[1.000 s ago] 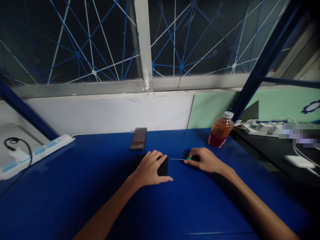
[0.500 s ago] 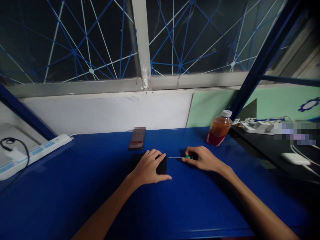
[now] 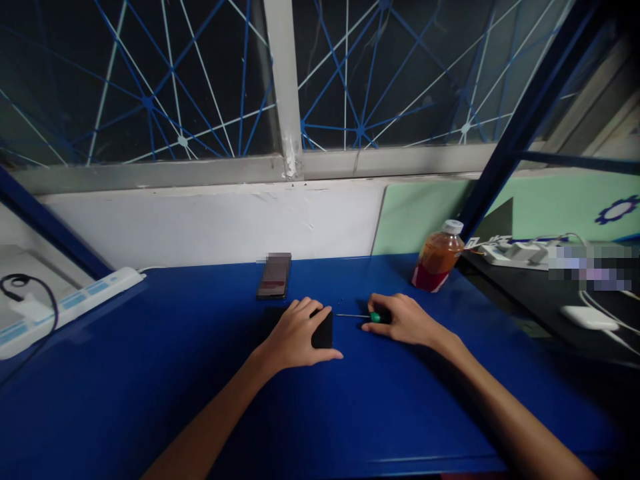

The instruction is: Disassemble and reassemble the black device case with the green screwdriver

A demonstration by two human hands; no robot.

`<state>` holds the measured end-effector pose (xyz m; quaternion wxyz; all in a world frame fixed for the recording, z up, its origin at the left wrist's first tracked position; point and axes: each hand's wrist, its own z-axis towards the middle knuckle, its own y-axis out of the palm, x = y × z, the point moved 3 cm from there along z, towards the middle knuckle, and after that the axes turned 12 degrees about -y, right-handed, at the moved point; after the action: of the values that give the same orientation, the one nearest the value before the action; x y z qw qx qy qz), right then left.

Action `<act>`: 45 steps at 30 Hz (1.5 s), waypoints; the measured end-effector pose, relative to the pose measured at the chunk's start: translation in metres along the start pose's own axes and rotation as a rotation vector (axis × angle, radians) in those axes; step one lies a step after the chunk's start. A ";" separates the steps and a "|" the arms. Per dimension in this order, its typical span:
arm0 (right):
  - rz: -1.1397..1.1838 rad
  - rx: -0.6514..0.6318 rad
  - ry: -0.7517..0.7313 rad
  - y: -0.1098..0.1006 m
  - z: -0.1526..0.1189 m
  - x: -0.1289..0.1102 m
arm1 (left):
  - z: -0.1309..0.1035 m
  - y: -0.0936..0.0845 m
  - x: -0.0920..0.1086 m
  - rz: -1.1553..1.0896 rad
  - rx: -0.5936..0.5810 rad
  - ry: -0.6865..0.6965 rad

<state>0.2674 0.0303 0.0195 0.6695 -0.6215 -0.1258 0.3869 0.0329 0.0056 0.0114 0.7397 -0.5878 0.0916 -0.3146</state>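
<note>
My left hand [image 3: 300, 335] lies over a black box-like object [image 3: 323, 331], fingers across its top and thumb along its near side, pressing it to the table. What the object is I cannot make out. In my right hand [image 3: 407, 319] is a screwdriver [image 3: 375, 317] with a green handle and thin metal shaft. Thumb and forefinger sit loosely around the handle, a little apart at their tips. The shaft points left, its tip at or very near the object's right side. Several tiny bits, perhaps screws [image 3: 342, 301], lie just behind the shaft.
A phone [image 3: 275, 275] lies behind my left hand on the blue table [image 3: 310, 420]. A bottle of orange drink [image 3: 438, 259] stands at the back right. A power strip [image 3: 75, 310] is at the left; chargers and cables [image 3: 590, 317] are on a black surface at the right.
My right thumb and forefinger have loosened and spread a little, showing more of the green handle. My left hand and the black object have stayed in place.
</note>
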 end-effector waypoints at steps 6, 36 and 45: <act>-0.022 0.013 -0.021 -0.002 0.000 -0.001 | 0.000 0.001 -0.001 -0.008 0.002 0.006; -0.045 0.120 0.047 -0.019 -0.004 0.011 | 0.045 -0.009 0.013 -0.010 0.105 -0.157; -0.103 0.162 0.114 -0.025 -0.007 0.022 | 0.064 0.006 0.011 -0.024 0.054 -0.161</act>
<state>0.2958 0.0419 0.0339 0.7426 -0.5791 -0.0880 0.3249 0.0762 0.0518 0.0275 0.7566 -0.5918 0.0164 -0.2776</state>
